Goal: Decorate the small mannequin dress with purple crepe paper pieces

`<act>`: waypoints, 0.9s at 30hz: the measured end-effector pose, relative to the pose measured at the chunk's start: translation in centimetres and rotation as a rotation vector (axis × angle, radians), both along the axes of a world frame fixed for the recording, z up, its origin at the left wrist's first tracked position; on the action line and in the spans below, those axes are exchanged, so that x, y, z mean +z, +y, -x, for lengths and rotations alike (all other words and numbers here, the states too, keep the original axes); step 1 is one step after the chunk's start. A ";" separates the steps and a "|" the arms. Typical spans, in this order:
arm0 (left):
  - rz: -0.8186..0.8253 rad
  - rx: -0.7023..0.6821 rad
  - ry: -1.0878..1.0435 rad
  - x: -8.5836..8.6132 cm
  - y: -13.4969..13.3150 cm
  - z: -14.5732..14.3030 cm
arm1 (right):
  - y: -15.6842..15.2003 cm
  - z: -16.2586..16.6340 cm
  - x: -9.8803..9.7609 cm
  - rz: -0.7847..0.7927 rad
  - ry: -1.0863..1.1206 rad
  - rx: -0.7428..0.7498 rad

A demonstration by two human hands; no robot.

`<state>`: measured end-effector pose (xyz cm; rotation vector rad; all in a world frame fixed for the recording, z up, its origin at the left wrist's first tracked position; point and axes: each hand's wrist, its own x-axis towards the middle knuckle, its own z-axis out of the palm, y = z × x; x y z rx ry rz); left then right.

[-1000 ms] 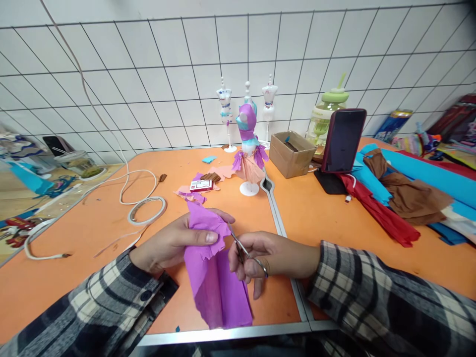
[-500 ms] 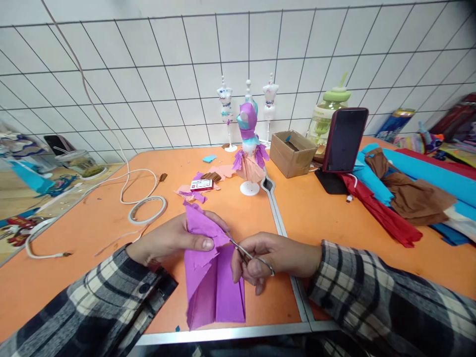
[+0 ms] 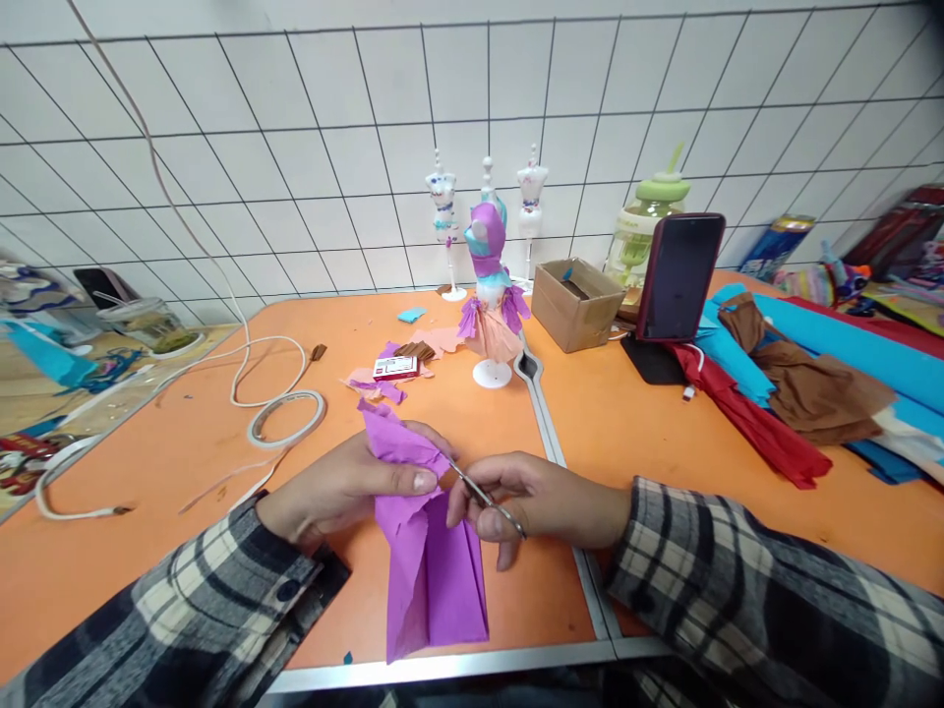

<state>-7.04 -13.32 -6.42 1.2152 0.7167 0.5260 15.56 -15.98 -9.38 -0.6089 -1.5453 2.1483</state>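
A folded sheet of purple crepe paper (image 3: 449, 580) hangs from my left hand (image 3: 350, 482), which pinches it with the thumb on top. Its lower end reaches down to the table's front edge, and its upper edge is ragged. My right hand (image 3: 520, 501) is closed round the handles of small metal scissors (image 3: 479, 492). Their tips point up and left, at the paper beside my left fingers. Behind the hands, a small mannequin (image 3: 488, 246) stands upright, dressed in purple, blue and peach paper.
Paper scraps and a small red-and-white box (image 3: 396, 368) lie left of the mannequin. A tape roll (image 3: 319, 408) and white cable are further left. Back right are a cardboard box (image 3: 577, 313), a phone on a stand (image 3: 679, 280), a green-lidded bottle (image 3: 649, 221) and coloured crepe paper (image 3: 826, 383).
The scissors have moved slightly up and left, and their blades now look closer together. The paper's hanging lower part has swung a little to the right.
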 end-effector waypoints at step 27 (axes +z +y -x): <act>0.019 0.164 -0.161 -3.2 3.3 -1.4 | 1.8 -0.9 -0.9 0.056 0.020 -0.099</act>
